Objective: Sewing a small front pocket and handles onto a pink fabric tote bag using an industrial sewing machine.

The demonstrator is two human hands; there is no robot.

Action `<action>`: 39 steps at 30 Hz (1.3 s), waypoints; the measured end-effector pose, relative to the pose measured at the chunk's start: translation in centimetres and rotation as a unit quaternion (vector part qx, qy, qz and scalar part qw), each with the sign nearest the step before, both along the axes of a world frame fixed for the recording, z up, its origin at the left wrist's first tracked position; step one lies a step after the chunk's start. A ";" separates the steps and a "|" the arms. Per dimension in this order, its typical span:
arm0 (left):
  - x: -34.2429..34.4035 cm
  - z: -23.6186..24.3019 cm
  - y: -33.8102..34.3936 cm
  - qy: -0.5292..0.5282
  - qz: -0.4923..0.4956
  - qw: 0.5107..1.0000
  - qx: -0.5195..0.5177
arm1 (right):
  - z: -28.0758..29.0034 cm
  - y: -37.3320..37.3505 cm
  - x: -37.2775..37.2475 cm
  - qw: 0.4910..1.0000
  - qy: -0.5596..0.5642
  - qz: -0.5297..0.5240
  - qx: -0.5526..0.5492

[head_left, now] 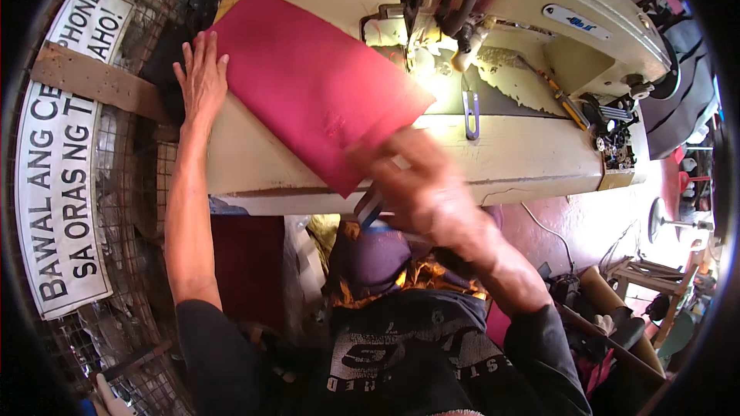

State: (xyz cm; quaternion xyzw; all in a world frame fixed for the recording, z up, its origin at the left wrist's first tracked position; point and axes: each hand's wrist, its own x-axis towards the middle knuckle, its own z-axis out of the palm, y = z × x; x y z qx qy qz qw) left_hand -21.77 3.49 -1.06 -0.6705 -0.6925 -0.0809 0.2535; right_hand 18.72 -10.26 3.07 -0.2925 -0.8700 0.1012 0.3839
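A dark red sheet of material (297, 77) lies slanted across the pale sewing machine table (254, 158). My left hand (202, 81) rests open at its left edge, fingers spread and fingertips on or beside the sheet. By the sheet's near right corner, my right hand (424, 185) is smeared by motion, its fingers curled. A narrow dark, white and blue object (368, 206) sticks out below that hand; its kind is too blurred to tell. The sewing machine's lit needle area (416, 62) is just beyond the sheet's right end.
Thread snips (471, 108) lie right of the sheet. Farther right are a yellow and black cutter knife (569, 104) and a tray of small metal parts (617, 135). A wire mesh with a white sign (65, 162) stands at left. Wooden pieces (651, 273) sit at lower right.
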 end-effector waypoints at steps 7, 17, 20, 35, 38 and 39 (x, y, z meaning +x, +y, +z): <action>15.0 3.6 -0.1 -0.177 -0.408 0.878 -0.177 | -3.0 1.6 10.5 0.963 -0.049 -0.263 -0.023; 17.9 1.2 0.3 -0.133 -0.411 0.894 -0.119 | -4.6 0.9 13.8 0.913 0.009 -0.409 -0.016; 17.9 1.4 0.4 -0.108 -0.420 0.896 -0.096 | -4.7 0.9 13.9 0.909 0.021 -0.415 -0.024; 18.5 1.4 -0.4 -0.126 -0.409 0.903 -0.034 | -4.3 0.8 13.6 0.902 0.020 -0.430 -0.028; 18.4 1.3 -0.3 -0.133 -0.406 0.904 -0.032 | -4.3 0.8 13.5 0.902 0.021 -0.430 -0.028; 18.5 1.4 -0.4 -0.135 -0.405 0.904 -0.033 | -4.3 0.8 13.5 0.902 0.020 -0.430 -0.028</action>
